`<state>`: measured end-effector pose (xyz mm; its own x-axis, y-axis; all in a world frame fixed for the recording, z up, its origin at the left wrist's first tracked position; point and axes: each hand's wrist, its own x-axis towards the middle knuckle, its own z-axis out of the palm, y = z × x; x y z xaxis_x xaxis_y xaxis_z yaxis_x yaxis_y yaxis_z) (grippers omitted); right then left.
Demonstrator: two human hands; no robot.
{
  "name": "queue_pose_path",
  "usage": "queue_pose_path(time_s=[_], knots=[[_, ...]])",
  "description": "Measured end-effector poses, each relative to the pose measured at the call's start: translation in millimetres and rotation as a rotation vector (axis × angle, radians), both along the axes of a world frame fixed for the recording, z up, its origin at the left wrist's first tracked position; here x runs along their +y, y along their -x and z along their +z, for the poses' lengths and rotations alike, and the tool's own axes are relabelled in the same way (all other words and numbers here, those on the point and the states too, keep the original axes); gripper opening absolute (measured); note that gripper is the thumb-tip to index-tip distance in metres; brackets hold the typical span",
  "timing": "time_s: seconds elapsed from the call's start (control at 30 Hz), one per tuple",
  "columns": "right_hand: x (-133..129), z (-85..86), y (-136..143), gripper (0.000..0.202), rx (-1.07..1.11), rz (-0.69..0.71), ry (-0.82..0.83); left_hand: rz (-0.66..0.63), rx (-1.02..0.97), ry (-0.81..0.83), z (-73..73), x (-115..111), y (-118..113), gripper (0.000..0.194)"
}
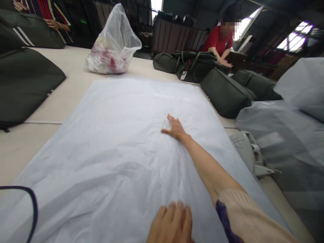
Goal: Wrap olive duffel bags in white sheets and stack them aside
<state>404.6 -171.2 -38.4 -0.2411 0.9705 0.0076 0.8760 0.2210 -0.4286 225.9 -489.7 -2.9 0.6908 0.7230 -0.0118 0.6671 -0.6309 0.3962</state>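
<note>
The translucent white plastic sheet (pixel 121 128) lay wrinkled across the cream tabletop (pixel 50 108), beneath the right hand (pixel 174 128). That hand's fingers were spread, thumb well apart, pressing on the sheet; small creases gathered at the fingertips. The left hand (pixel 172 224) was over the sheet's near part, fingers side by side and blurred; whether they gripped or touched it could not be told.

Count: one sheet, its number of layers not determinable; one clear plastic bag (pixel 113 50) of white and red scraps, standing just beyond the far edge; at least two dark green bags (pixel 27 81) at left and at least four dark bags (pixel 225 91) at right; one grey plastic device (pixel 244 148) beside the sheet's right edge; two co-workers, one in a striped top (pixel 48 8), one in a red shirt (pixel 216 40).

Labels: one white tag (pixel 183 75) hung from a right-hand bag near a red cord, its print too small to read. The grey device bore dark handwritten strokes, not legible with certainty. Two white stripes marked one left-hand bag.
</note>
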Motion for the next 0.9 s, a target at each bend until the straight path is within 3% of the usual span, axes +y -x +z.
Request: queue_pose_path(time_s=[0.1,0.17,0.23,0.33,0.4,0.53,0.6,0.7,0.83,0.9], knots=[[-1.3,7.1,3.8,0.111,-0.005,-0.022,0.009,0.025,0.109,0.07,-6.0,43.0,-17.9,0.087],[-7.7,17.1,3.5,0.106,0.008,-0.045,-0.02,0.05,0.215,0.12,-17.5,55.3,-24.5,0.094],[-22.4,31.2,-1.6,0.088,0.063,-0.07,-0.106,0.048,0.274,0.128,-29.1,56.0,-26.1,0.097],[-60.3,53.9,-16.9,0.04,0.262,-0.076,-0.223,0.053,0.288,0.107,-35.7,51.3,-24.6,0.1],[-89.6,64.7,-27.6,0.026,0.43,-0.087,-0.126,0.054,0.274,0.114,-30.5,51.4,-23.9,0.099],[-132.2,71.7,-36.1,0.031,0.688,-0.16,0.353,0.055,0.228,0.156,-10.8,56.8,-22.5,0.094],[-142.5,72.1,-34.0,0.032,0.747,-0.163,0.503,0.061,0.217,0.157,-5.0,58.2,-22.0,0.093],[-149.8,73.9,-30.6,0.039,0.757,-0.125,0.639,0.067,0.218,0.143,-4.4,57.6,-22.1,0.094],[-152.8,77.1,-31.0,0.089,0.684,-0.043,0.799,0.058,0.239,0.138,-7.3,56.4,-23.2,0.096],[-151.6,79.2,-30.0,0.091,0.663,-0.029,0.781,0.055,0.24,0.142,-7.0,56.3,-23.5,0.095]])
